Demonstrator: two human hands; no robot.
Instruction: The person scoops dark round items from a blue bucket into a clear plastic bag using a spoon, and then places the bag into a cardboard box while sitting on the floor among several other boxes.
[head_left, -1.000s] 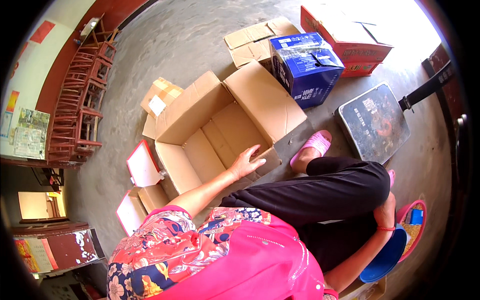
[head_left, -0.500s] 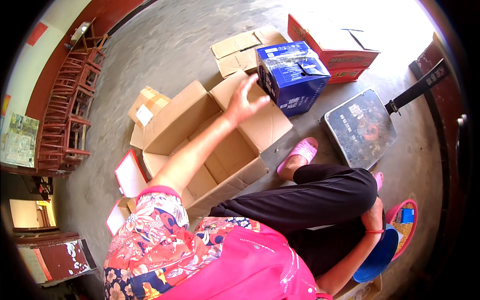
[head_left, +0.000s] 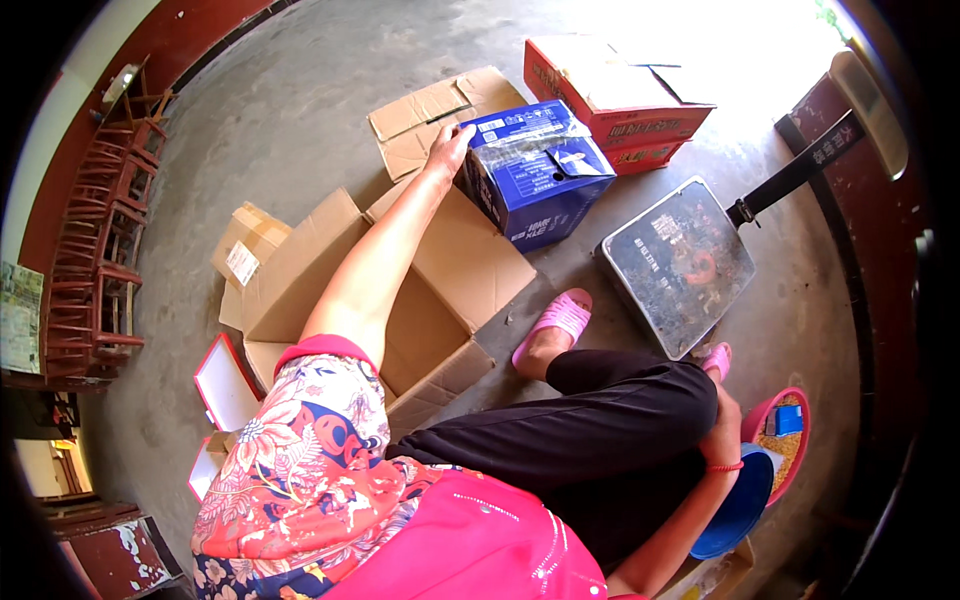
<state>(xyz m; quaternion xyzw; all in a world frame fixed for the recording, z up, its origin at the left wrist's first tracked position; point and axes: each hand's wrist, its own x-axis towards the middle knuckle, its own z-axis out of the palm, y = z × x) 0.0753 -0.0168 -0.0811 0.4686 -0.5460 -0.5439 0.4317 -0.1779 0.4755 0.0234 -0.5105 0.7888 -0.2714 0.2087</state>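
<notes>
My left hand (head_left: 450,152) reaches across the large open cardboard box (head_left: 455,275) to a blue cardboard box (head_left: 555,195). Its fingers are closed over the near left top edge of that blue box, which has clear tape across its top and stands upright on the floor. The large brown box between us has its flaps folded out, and my forearm hides part of its inside. Against the side of my bent knee lies my right hand (head_left: 720,435), loosely spread and with nothing seen in it; some of its fingers are hidden.
Beyond the blue box are a flattened brown carton (head_left: 430,115) and a red box (head_left: 640,120). A platform scale (head_left: 680,265) stands to the right. Near my right arm are a blue basin (head_left: 735,510) and a pink basin (head_left: 800,440) of grain. Stacked chairs (head_left: 95,250) line the left wall.
My left hand has moved from above the open box's flap to the blue box's edge, and its spread fingers have closed there. The whole view has shifted. My right hand stays at the knee.
</notes>
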